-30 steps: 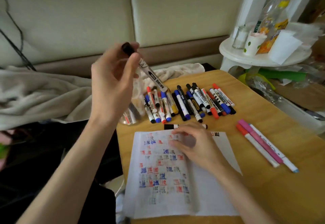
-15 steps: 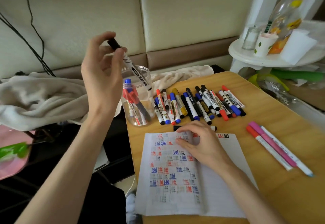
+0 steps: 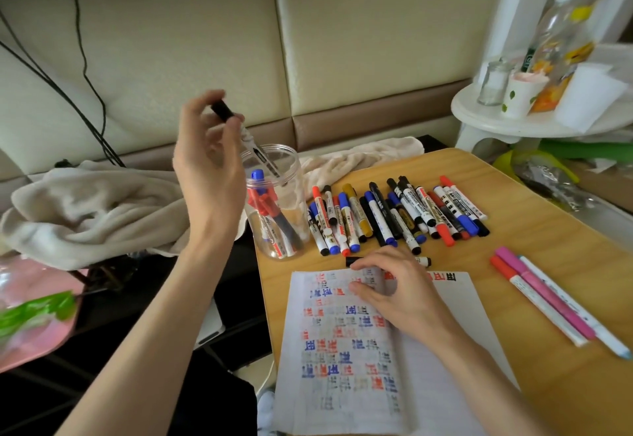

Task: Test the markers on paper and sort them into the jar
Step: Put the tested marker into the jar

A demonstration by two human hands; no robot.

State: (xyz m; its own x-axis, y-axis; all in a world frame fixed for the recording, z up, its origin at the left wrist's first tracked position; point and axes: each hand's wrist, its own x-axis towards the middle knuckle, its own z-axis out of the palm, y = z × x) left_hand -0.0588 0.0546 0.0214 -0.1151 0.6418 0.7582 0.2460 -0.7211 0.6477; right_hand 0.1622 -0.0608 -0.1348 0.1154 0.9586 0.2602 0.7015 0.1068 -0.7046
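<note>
Left hand [image 3: 205, 168] raised, I pinch a black-capped marker [image 3: 255, 149] by its top between thumb and fingertips, tilted so its lower end dips into the mouth of the clear jar [image 3: 291, 202], where a few red- and blue-capped markers [image 3: 265, 211] already stand. My right hand [image 3: 394, 293] rests loosely on the scribbled paper [image 3: 342, 384], holding nothing, fingertips by a black marker lying at the sheet's top edge [image 3: 354, 260]. Behind it the untested markers [image 3: 394, 216] lie in a row on the table [image 3: 548, 391].

Cream padded wall [image 3: 359, 41] with brown band [image 3: 370, 127]; wooden table [image 3: 548, 264]; white round stand [image 3: 496, 120] right; beige blanket [image 3: 85, 213] left; black cables [image 3: 78, 24].
</note>
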